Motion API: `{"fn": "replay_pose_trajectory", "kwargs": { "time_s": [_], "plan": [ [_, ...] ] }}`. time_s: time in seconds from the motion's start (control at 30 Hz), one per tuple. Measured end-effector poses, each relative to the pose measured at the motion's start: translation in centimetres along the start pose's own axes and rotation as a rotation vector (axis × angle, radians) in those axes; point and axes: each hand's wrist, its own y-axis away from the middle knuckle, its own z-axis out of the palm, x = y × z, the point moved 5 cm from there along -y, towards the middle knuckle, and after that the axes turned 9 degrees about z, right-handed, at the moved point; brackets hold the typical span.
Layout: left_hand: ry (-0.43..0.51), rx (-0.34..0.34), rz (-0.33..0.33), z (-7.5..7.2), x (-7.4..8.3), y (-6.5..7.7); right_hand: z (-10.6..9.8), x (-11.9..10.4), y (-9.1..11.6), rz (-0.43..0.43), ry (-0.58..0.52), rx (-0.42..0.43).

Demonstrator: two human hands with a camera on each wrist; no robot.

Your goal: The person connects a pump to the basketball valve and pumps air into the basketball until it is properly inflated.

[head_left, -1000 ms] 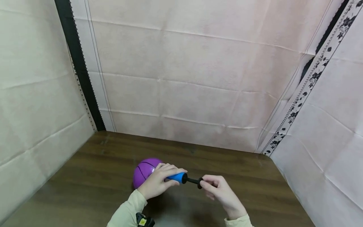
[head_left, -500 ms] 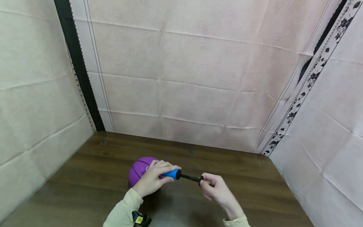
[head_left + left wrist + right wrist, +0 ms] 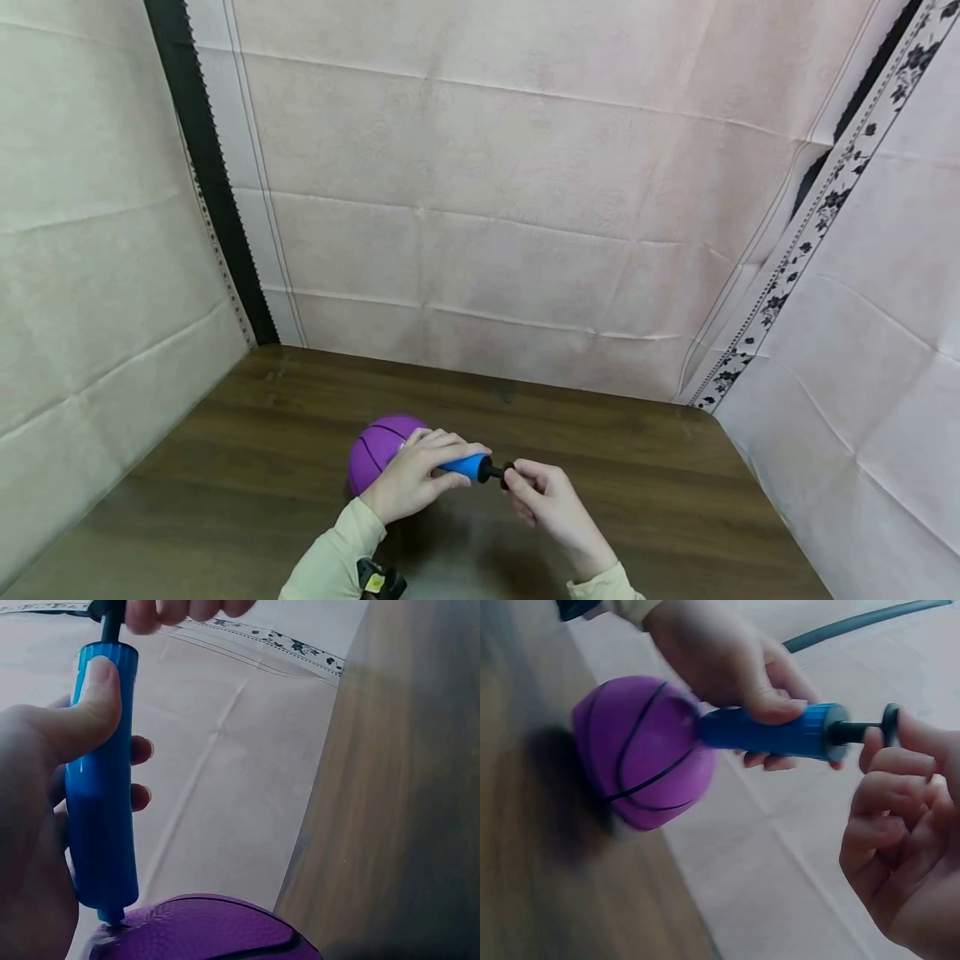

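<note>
A purple ball with black lines (image 3: 377, 450) rests on the wooden table. My left hand (image 3: 420, 479) grips the blue barrel of a small hand pump (image 3: 103, 802), thumb along one side and fingers round the other. The pump's nozzle end meets the ball's surface in the left wrist view. With thumb and fingertips, my right hand (image 3: 551, 508) pinches the black disc-shaped handle (image 3: 890, 724) of the pump. A short length of black rod shows between handle and barrel. In the right wrist view the ball (image 3: 641, 754) looks slightly flattened, its outline uneven.
The brown wooden table (image 3: 247, 467) spreads around the hands. Pale cloth walls (image 3: 480, 208) enclose it at the back and both sides, the right one with a floral border (image 3: 802, 242). A black device (image 3: 381, 579) is strapped at the left wrist.
The right hand drew the pump handle out, then pushed it back leftward, so less rod shows now. The left hand, pump and ball shifted slightly left, then back right.
</note>
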Motion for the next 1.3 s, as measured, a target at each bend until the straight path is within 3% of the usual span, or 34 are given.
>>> {"fn": "replay_pose_trajectory", "kwargs": {
  "time_s": [0.13,0.23,0.33,0.5,0.6,0.73,1.0,1.17,1.3],
  "plan": [
    [-0.02,0.046,-0.043,-0.7,-0.8,0.3,-1.6,-1.8,1.4,-0.11,-0.101,0.058],
    [-0.04,0.082,-0.059,-1.4,-1.2,0.7,-2.6,-3.0,2.4,-0.22,-0.102,0.069],
    [-0.024,0.075,-0.061,-1.8,-1.4,0.8,-2.8,-3.5,2.8,-0.263,-0.047,0.058],
    [-0.012,0.063,-0.061,-1.2,-1.6,0.8,-2.1,-2.9,2.5,-0.227,-0.072,-0.021],
    [0.009,0.047,-0.059,-0.4,-1.4,0.8,-1.3,-2.1,1.9,-0.156,-0.101,-0.062],
    [0.021,0.008,-0.04,0.8,-0.7,0.4,-0.2,-0.3,0.5,-0.035,-0.083,-0.069],
    [-0.108,-0.022,-0.036,1.5,0.2,0.0,0.6,2.4,-1.1,0.141,-0.067,-0.008],
    [-0.049,-0.057,-0.038,1.1,0.0,0.1,-0.7,1.4,-0.3,0.145,-0.058,-0.003],
    [-0.057,-0.047,-0.085,0.9,-0.7,0.3,-2.9,0.1,1.4,0.046,-0.154,0.044]
  ]
}}
